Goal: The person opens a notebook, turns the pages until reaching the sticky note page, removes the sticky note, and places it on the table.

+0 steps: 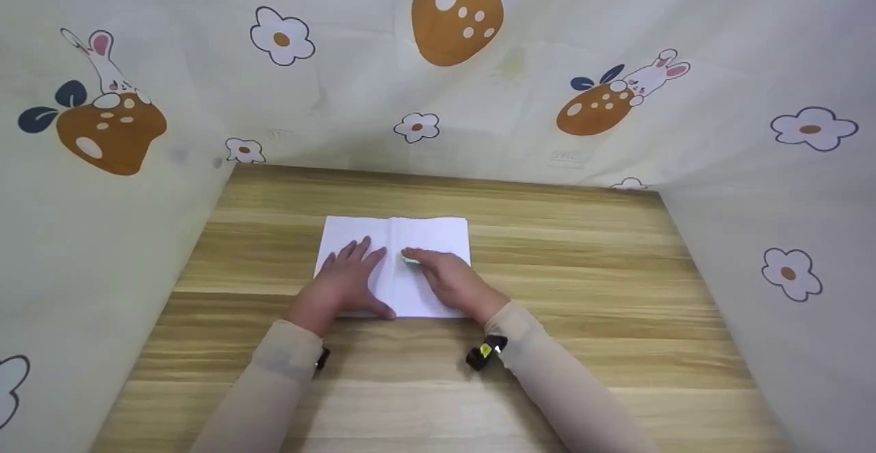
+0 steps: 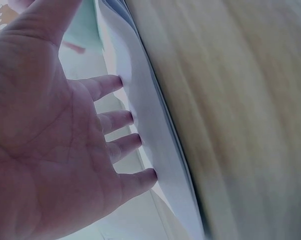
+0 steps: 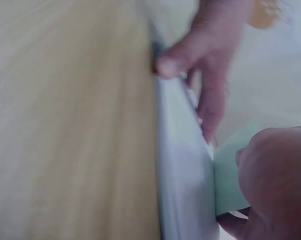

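Observation:
An open notebook with white pages lies on the wooden table. My left hand is spread over its left page, and in the left wrist view the straight fingertips press on the paper. The thumb of that hand reaches the near edge by the centre fold. Over the right page, my right hand pinches a small pale green piece of paper between thumb and fingers. In the right wrist view this green piece stands upright, its lower edge right at the page. The hand hides part of it in the head view.
The wood-grain table stretches out around the notebook. A pale cloth printed with rabbits, strawberries and flowers hangs along the back and both sides. Dark wrist cameras sit on the sleeves.

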A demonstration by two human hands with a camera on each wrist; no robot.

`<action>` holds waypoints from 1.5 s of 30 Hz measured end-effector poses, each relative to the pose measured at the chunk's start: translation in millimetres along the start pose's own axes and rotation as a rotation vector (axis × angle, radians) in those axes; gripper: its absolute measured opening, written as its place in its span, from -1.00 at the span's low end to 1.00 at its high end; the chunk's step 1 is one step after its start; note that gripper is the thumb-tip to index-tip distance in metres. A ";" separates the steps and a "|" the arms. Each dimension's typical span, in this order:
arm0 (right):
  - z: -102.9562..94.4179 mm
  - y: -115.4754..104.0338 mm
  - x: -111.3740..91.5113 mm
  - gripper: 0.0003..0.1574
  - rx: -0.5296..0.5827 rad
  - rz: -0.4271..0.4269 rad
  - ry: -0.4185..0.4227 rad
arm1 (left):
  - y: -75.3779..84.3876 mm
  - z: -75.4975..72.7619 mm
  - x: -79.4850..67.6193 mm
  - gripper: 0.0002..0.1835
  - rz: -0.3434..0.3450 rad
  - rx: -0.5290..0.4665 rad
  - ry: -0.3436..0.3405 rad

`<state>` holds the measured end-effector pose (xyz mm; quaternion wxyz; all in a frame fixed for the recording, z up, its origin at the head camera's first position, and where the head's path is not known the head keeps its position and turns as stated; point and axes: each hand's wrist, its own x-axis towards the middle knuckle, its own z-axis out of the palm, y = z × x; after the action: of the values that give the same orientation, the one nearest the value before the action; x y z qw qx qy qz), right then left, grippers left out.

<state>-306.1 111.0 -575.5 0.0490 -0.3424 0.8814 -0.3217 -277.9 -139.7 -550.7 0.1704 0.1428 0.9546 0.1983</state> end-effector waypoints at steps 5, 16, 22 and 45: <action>-10.7 13.4 -1.3 -0.50 0.554 0.246 0.182 | -0.8 1.6 0.9 0.40 0.005 -0.013 -0.003; -71.2 60.4 -34.6 -0.51 0.726 0.358 0.497 | 1.0 1.6 -1.4 0.42 -0.001 -0.030 -0.025; -104.2 92.9 -68.1 -0.47 -0.059 0.150 0.285 | -2.2 2.4 -3.1 0.41 -0.002 -0.041 -0.024; -102.2 115.0 -96.2 -0.12 -0.396 0.196 -0.053 | -10.4 1.7 -6.8 0.42 0.004 -0.047 -0.012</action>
<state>-330.1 290.9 -576.9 0.0347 -0.2663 0.9549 -0.1269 -273.2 -150.6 -554.8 0.1791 0.1417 0.9484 0.2200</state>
